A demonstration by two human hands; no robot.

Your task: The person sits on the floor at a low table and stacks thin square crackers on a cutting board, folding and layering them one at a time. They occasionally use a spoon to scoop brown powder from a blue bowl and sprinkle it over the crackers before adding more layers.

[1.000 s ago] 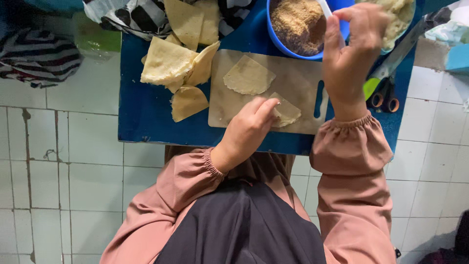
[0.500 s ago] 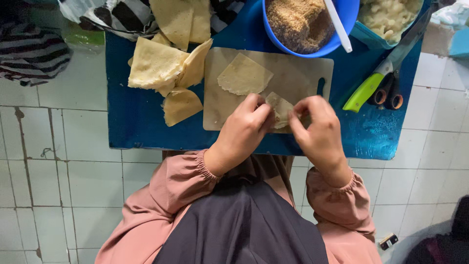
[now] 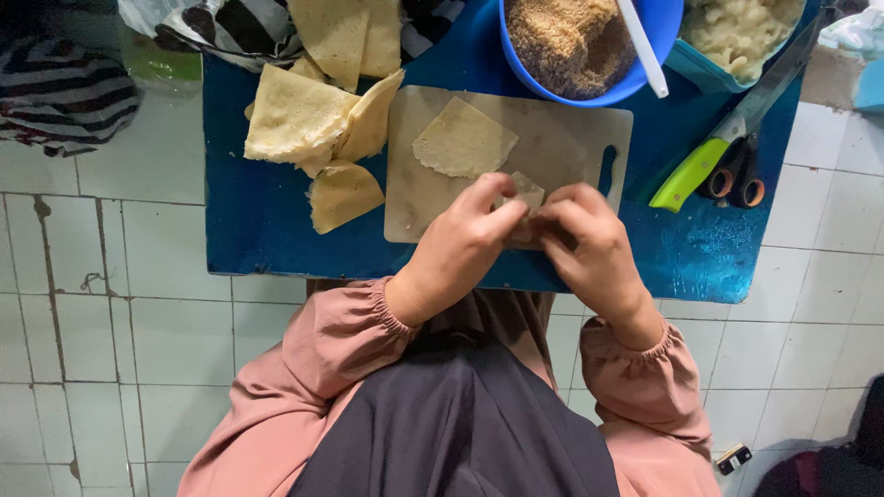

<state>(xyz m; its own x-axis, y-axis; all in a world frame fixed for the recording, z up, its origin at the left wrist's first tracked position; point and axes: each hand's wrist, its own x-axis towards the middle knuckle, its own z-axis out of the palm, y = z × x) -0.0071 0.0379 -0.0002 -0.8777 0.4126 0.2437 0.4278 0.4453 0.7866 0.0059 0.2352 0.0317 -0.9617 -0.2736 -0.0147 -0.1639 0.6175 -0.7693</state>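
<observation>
A thin pale dough wrapper [image 3: 527, 190] lies at the near edge of a beige cutting board [image 3: 571, 147]. My left hand [image 3: 460, 244] and my right hand [image 3: 589, 244] meet over it, with the fingertips of both pinching and folding it. A second flat wrapper [image 3: 463, 140] rests further up the board. Both hands hide most of the folded piece.
The board sits on a low blue table [image 3: 258, 212] over a white tiled floor. Loose wrappers [image 3: 313, 120] are piled at the left. A blue bowl [image 3: 603, 87] of brown crumbs with a white spoon, a teal tub of pale filling [image 3: 737, 32], a green-handled knife [image 3: 700, 166] and scissors [image 3: 737, 175] stand at the right.
My right hand came down from the blue bowl to the board and joined my left hand on the small wrapper. Both hands now pinch it together.
</observation>
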